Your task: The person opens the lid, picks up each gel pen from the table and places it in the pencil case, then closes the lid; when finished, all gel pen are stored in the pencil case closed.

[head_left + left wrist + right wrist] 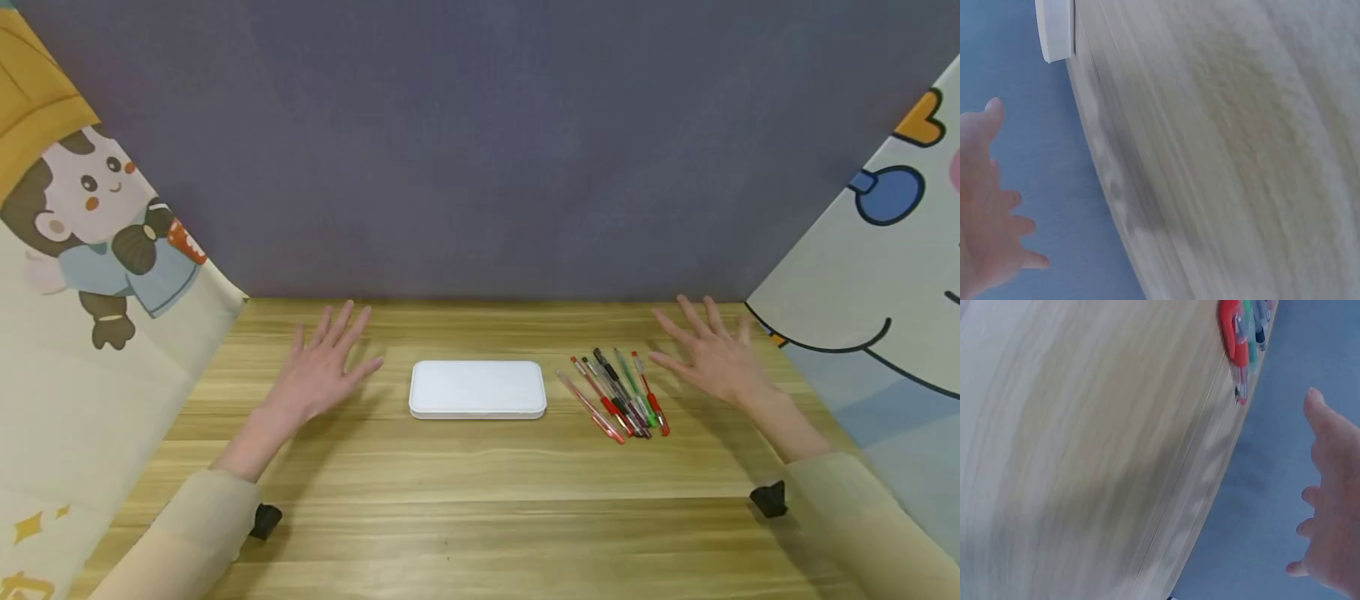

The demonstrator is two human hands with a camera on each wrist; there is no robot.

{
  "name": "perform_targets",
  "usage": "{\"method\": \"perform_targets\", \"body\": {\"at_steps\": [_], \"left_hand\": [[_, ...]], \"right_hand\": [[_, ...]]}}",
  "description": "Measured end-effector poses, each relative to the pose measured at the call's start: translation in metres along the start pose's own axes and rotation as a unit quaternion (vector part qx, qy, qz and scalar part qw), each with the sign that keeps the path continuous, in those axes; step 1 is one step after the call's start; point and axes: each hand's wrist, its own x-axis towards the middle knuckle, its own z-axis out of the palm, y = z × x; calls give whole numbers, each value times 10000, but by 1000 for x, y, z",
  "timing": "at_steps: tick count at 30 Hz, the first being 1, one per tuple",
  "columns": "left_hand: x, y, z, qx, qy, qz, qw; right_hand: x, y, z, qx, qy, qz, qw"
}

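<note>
A white rectangular case with rounded corners lies closed at the middle of the table. To its left, my left hand is held with fingers spread, holding nothing; in the left wrist view the hand hovers above the wood. Several gel pens in red, black and green lie in a loose bunch right of the case. Beyond the pens, my right hand has its fingers spread too, its thumb nearest the red pen. The right wrist view shows that hand raised over the surface with nothing in it.
The wooden table ends at a grey-blue panel at the back. Cartoon-printed cloths stand at the left and the right. A small black wrist piece shows under the left sleeve, and another black piece by the right one.
</note>
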Motion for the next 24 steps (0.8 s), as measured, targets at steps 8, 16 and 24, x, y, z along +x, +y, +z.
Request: {"method": "perform_targets", "body": {"at_steps": [8,16,24], "left_hand": [[-1,9,4,-805,19,298,9963],[-3,17,15,-2271,-229,377,9729],[-4,32,32,-3493,-648,390,9340]], "right_hand": [[2,-19,-4,236,70,-95,9997],[8,-43,-4,622,285,-190,9975],[12,-69,-5,930,610,-528,9924]]}}
